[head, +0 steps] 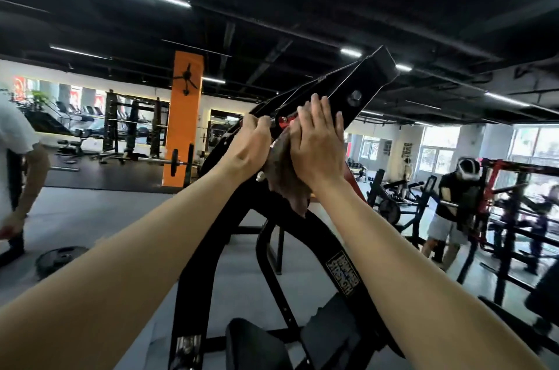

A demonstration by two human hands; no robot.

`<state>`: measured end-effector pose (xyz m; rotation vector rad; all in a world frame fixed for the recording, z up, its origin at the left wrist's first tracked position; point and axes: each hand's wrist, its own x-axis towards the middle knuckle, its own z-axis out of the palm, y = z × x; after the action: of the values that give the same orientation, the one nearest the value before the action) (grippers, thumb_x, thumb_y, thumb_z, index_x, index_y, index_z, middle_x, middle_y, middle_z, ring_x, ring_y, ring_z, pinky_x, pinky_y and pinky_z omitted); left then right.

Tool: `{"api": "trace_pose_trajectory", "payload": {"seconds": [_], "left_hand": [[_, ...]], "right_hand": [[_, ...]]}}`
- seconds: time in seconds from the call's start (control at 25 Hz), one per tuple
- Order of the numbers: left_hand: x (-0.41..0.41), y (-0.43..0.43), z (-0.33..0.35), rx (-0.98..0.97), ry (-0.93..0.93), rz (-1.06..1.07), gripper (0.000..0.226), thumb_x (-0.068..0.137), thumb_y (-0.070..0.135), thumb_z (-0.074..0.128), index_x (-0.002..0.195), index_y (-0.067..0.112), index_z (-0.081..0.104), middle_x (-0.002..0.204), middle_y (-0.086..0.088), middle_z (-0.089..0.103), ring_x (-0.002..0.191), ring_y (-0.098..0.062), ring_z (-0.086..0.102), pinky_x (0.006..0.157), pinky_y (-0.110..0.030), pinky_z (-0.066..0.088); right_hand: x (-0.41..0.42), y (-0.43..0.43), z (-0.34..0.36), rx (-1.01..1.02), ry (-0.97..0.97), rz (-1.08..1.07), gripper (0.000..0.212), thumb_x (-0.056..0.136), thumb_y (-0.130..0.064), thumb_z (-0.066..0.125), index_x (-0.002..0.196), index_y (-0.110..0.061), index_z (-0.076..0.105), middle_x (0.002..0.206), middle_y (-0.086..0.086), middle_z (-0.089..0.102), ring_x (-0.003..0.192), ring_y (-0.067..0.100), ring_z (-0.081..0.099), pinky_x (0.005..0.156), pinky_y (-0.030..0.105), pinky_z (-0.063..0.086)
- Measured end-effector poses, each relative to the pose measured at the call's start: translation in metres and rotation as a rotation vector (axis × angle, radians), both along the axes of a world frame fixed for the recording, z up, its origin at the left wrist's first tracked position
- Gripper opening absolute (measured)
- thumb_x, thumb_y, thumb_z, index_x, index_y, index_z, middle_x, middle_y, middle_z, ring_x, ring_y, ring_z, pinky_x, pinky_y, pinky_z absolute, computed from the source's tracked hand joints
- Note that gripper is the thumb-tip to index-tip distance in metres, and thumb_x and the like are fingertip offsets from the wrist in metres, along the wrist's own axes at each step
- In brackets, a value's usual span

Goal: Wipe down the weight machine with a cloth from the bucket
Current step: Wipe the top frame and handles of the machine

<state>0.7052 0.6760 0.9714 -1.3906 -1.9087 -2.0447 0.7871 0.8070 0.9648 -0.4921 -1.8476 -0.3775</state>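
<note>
The weight machine [216, 248] is located at the centre of the view, its black frame rising from the seat pad [257, 345] at the lower edge. The lever arm [363, 79] of the machine is set at a slant: its long axis runs from lower left to upper right, and its squared free end is pointed up and to the right, toward the ceiling. A hex bolt [355, 95] is seen on the flat face of the arm near that end, and a red fitting [283, 121] at the joint below it. The left hand [252, 142] is closed around the lower part of the lever arm, just left of the red fitting, with the fingers curled over its top edge. The right hand [317, 142] is held flat, fingers straight, close together and pointed up along the arm; nothing is gripped by it, and the cloth [286, 185] is pressed by its palm against the arm. The cloth is brown, is bunched beneath the palm, and hangs below the wrist with its tip pointed downward. The two hands are set just beside each other. A white-lettered label [343, 274] is fixed to the curved frame member below the right forearm. An orange pillar [183, 127] and a loaded barbell [178, 162] are seen behind at the left, and a weight plate [60, 260] lies on the floor. A person in a white top [15, 142] is partly seen at the left edge, and a person in grey shorts [456, 203] among racks at the right.
</note>
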Motion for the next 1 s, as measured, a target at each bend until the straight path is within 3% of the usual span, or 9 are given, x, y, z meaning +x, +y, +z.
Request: {"api": "trace_pose_trajectory", "payload": {"seconds": [0.08,0.16,0.24,0.4,0.52,0.68,0.8,0.88,1.0], "left_hand": [[0.009,0.003,0.001,-0.102,0.036,0.055,0.040,0.108,0.051,0.024,0.127,0.021,0.044,0.104,0.004,0.057,0.093,-0.012,0.051,0.089,-0.032,0.033],[0.010,0.007,-0.002,-0.092,0.040,0.032,0.055,0.109,0.053,0.021,0.147,0.017,0.039,0.131,-0.005,0.057,0.112,-0.015,0.050,0.092,-0.030,0.028],[0.009,0.013,-0.002,-0.040,0.011,0.012,0.062,0.108,0.054,0.021,0.154,0.014,0.033,0.149,-0.008,0.048,0.135,-0.021,0.045,0.096,-0.029,0.027],[0.008,0.032,0.007,-0.007,-0.006,-0.019,0.059,0.107,0.056,0.022,0.139,0.014,0.047,0.131,-0.003,0.058,0.128,-0.024,0.053,0.101,-0.035,0.038],[0.015,0.042,0.008,-0.003,-0.011,-0.023,0.061,0.108,0.054,0.023,0.147,0.012,0.041,0.144,-0.007,0.052,0.135,-0.025,0.047,0.100,-0.031,0.032],[0.016,0.045,0.006,-0.030,0.026,0.022,0.063,0.108,0.054,0.021,0.149,0.010,0.037,0.145,-0.013,0.052,0.135,-0.029,0.047,0.095,-0.031,0.030],[0.014,0.047,0.007,-0.066,0.085,0.070,0.064,0.107,0.056,0.020,0.144,0.010,0.043,0.136,-0.015,0.057,0.127,-0.031,0.053,0.091,-0.036,0.034],[0.014,0.051,0.003,-0.067,0.129,0.100,0.057,0.107,0.054,0.022,0.134,0.011,0.047,0.123,-0.012,0.062,0.120,-0.030,0.056,0.089,-0.037,0.035],[0.014,0.053,0.001,-0.093,0.165,0.109,0.048,0.107,0.056,0.024,0.119,0.015,0.046,0.099,-0.001,0.057,0.108,-0.027,0.057,0.088,-0.039,0.039]], "right_hand": [[-0.005,0.000,0.005,-0.064,0.067,-0.028,0.057,0.110,-0.040,0.020,0.156,-0.014,0.040,0.170,0.008,0.018,0.159,0.022,0.004,0.129,0.046,0.007],[-0.006,-0.006,-0.020,-0.004,0.033,-0.027,0.057,0.111,-0.041,0.020,0.160,-0.013,0.031,0.171,0.007,0.015,0.159,0.022,0.000,0.129,0.047,0.007],[0.002,-0.004,-0.038,0.098,-0.051,-0.036,0.059,0.111,-0.042,0.016,0.163,-0.013,0.023,0.172,0.007,0.014,0.159,0.022,0.000,0.129,0.048,0.007],[0.012,0.030,0.010,0.058,-0.006,-0.170,0.063,0.108,-0.045,0.007,0.164,-0.017,0.016,0.172,0.002,0.013,0.159,0.022,0.003,0.129,0.048,0.003],[-0.002,0.022,-0.001,0.013,0.119,-0.153,0.060,0.109,-0.040,0.013,0.162,-0.015,0.024,0.170,0.004,0.021,0.158,0.024,0.013,0.128,0.049,0.013],[0.005,0.027,-0.010,0.188,0.008,-0.179,0.052,0.113,-0.032,0.022,0.161,-0.014,0.029,0.168,0.004,0.025,0.158,0.025,0.012,0.129,0.047,0.009],[0.001,0.040,0.020,0.119,0.180,-0.241,0.050,0.111,-0.031,0.029,0.155,-0.011,0.041,0.162,0.006,0.039,0.154,0.030,0.027,0.126,0.051,0.022],[-0.013,0.034,0.005,0.016,0.291,-0.167,0.050,0.110,-0.029,0.036,0.155,-0.007,0.041,0.162,0.010,0.039,0.152,0.031,0.031,0.124,0.048,0.027],[-0.005,0.035,-0.010,0.153,0.177,-0.175,0.050,0.111,-0.028,0.037,0.156,-0.005,0.038,0.163,0.012,0.037,0.153,0.031,0.029,0.125,0.049,0.027]]}}
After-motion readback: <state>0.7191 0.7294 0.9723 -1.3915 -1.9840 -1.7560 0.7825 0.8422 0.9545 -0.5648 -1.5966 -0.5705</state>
